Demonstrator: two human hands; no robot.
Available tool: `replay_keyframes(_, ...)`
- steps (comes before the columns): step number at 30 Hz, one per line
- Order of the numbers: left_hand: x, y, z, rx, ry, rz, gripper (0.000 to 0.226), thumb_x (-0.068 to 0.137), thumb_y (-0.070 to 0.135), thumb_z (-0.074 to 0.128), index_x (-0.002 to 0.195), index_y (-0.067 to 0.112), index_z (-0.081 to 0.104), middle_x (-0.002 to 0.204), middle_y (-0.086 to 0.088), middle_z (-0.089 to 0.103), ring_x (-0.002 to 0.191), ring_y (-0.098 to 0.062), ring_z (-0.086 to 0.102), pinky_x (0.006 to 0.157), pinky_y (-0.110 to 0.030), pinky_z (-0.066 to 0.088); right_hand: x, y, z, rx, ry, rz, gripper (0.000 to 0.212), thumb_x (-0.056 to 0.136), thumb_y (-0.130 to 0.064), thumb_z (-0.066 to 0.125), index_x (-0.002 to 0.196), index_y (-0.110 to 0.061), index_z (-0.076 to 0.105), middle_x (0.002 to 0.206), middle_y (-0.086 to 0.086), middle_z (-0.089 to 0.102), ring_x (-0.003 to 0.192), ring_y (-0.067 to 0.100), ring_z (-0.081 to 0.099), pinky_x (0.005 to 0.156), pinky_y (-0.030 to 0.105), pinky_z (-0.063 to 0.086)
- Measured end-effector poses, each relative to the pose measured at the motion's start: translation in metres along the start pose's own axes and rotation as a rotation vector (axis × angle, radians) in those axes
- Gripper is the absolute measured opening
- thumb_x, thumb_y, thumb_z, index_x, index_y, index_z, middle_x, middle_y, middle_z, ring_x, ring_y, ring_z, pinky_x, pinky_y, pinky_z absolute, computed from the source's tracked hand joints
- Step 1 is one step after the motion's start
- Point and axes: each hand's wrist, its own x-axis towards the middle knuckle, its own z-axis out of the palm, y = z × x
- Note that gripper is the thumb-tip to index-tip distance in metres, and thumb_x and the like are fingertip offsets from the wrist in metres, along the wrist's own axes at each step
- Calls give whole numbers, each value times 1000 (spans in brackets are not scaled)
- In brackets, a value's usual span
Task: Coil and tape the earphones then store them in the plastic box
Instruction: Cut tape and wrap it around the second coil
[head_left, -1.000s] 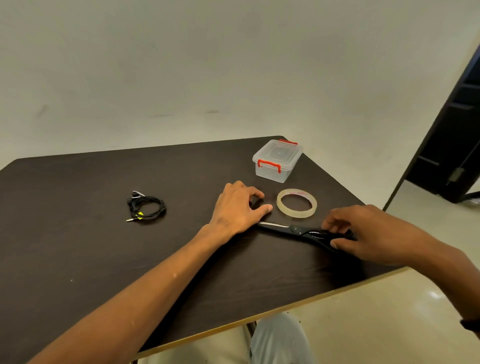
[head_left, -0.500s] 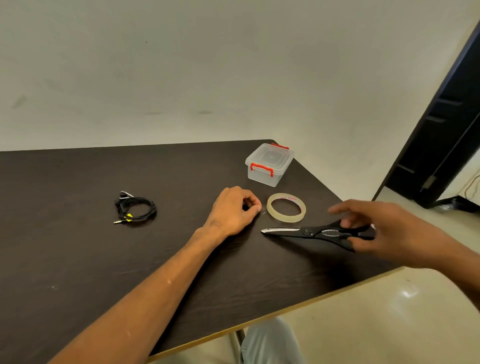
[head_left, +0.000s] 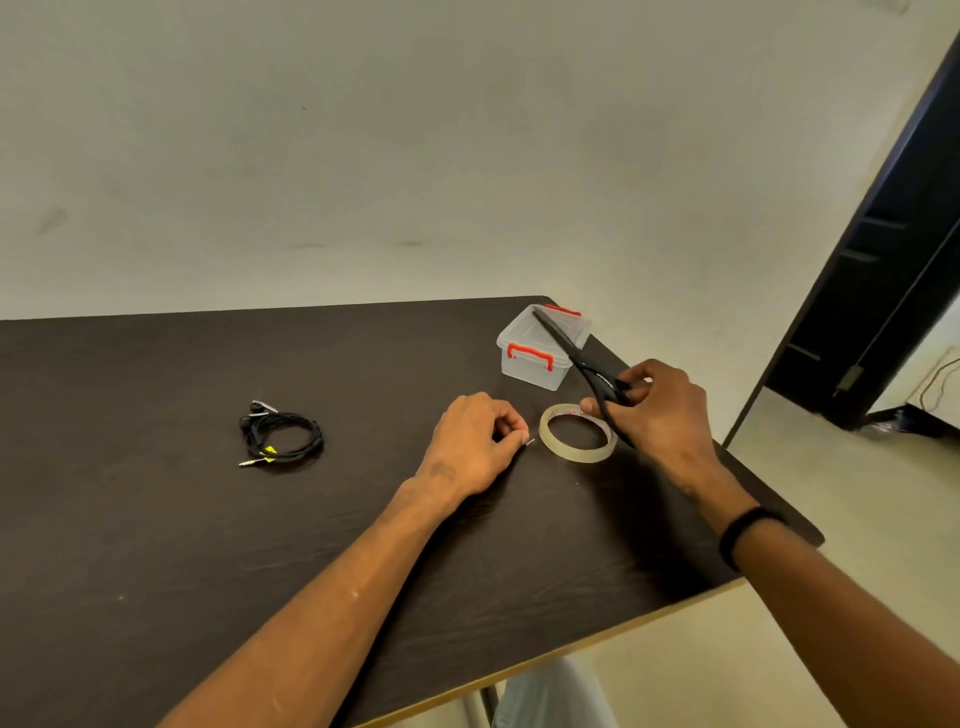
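Note:
Black coiled earphones (head_left: 279, 435) with yellow tags lie on the dark table (head_left: 156, 545), left of my hands. A clear tape roll (head_left: 577, 432) lies flat between my hands. My left hand (head_left: 474, 448) rests on the table just left of the roll, fingertips pinching what looks like a small piece of tape. My right hand (head_left: 658, 410) grips black scissors (head_left: 576, 358) by the handles, lifted above the roll, blades pointing up and away over the clear plastic box (head_left: 535, 358). The box has red latches and its lid is on.
The table's right edge runs diagonally close to my right arm, with pale floor beyond. A dark door frame (head_left: 883, 270) stands at the far right. A plain wall lies behind the table.
My right hand lifted the scissors off the table and swung them up, blades now pointing toward the box. My left hand stayed beside the tape roll, fingers curled tighter.

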Motion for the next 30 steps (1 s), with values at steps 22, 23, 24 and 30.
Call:
replay_keyframes(22,-5,-8,-4,53,86,0,12,96,25,71,103,24,80,93,11,72,77,-1,59,78,-23,51,2,26,10,-88,92,68,48,78,-45,89,115,-23,67,104,2,75,99,26,71,87,49,61)
replay_keyframes(23,-5,-8,-4,56,82,3,11,95,26,72,103,25,80,93,11,72,80,-3,62,81,-26,55,-3,24,1,-62,89,72,52,75,-51,90,114,-24,68,101,1,76,96,24,73,85,48,62)
replay_keyframes(24,-5,-7,-4,60,78,2,10,94,28,73,102,26,79,93,11,72,83,-4,64,83,-28,58,-9,21,-9,-38,84,67,56,71,-57,90,112,-25,69,96,1,77,90,22,74,81,46,63)
replay_keyframes(30,-7,-4,-5,74,109,-3,8,92,31,75,99,27,78,86,15,65,83,-5,63,80,-27,56,-63,-20,-55,219,-192,160,61,71,-57,84,93,-4,66,67,14,72,51,23,65,52,33,58)
